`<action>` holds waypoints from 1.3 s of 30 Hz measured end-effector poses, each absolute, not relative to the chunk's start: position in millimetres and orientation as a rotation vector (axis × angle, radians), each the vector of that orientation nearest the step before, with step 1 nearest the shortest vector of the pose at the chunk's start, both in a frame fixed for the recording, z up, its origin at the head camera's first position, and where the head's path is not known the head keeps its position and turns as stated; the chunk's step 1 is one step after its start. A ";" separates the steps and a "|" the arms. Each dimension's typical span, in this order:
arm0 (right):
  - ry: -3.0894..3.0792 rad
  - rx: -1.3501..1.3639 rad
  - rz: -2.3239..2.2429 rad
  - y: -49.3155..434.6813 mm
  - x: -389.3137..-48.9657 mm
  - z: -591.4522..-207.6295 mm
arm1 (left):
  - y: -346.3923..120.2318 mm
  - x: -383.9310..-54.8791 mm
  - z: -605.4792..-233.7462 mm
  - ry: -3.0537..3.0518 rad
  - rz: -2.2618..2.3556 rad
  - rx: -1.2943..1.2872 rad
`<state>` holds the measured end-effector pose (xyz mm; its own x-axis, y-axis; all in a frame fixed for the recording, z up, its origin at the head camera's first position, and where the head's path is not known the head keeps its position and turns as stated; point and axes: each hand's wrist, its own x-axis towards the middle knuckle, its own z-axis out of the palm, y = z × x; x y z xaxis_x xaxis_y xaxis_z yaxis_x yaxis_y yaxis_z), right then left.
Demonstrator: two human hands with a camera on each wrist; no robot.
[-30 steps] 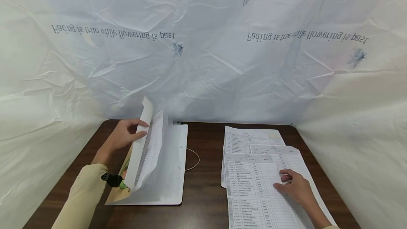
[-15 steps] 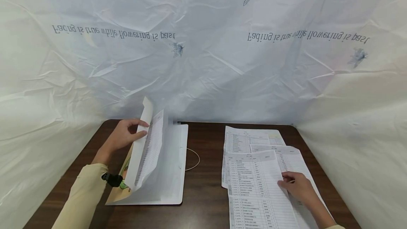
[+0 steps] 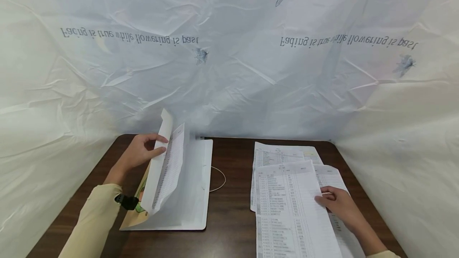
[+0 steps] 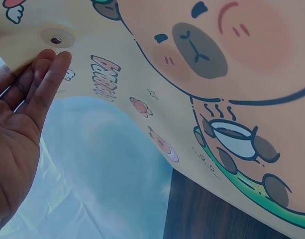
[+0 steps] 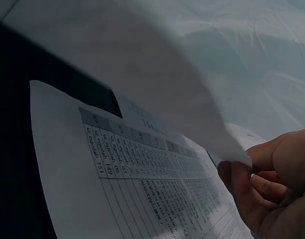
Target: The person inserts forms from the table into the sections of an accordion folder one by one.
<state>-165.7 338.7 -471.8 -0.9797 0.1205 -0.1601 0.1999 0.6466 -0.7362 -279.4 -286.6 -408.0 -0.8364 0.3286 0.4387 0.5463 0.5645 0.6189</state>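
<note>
Now the nearest thing, at the near right, is a printed sheet (image 3: 283, 210), and it has risen: one second ago it lay on the other pages, but now its right edge is lifted, and it covers more of them. The right hand (image 3: 338, 206) is pinching this edge between thumb and fingers; the right wrist view shows a gap above the next page. So I judge that the sheet is being separated well. Its near end is outside the picture.

At the left, the left hand (image 3: 141, 150) grasps, unchanged, the raised cover of a folder (image 3: 193, 194), with papers (image 3: 172, 166) leaning inside; this keeps the folder open. Farther, at the right, other pages (image 3: 277, 156) stay on the table (image 3: 233, 194), before the far curtain (image 3: 229, 71).
</note>
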 end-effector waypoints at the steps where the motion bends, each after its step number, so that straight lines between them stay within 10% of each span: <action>1: 2.765 0.263 -1.261 338.6 -165.9 -470.1 | -286.7 -279.4 -408.0 -2.527 -1.139 -0.723; 39: 2.833 0.067 -1.650 272.1 -213.3 -417.7 | -286.9 -280.4 -409.8 -2.523 -1.205 -0.773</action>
<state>-213.3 272.1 -417.7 -0.9897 0.1040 0.0982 -0.0341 0.4952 -0.8681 -280.4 -286.9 -409.8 -0.8314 0.3576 0.4254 0.5556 0.5198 0.6489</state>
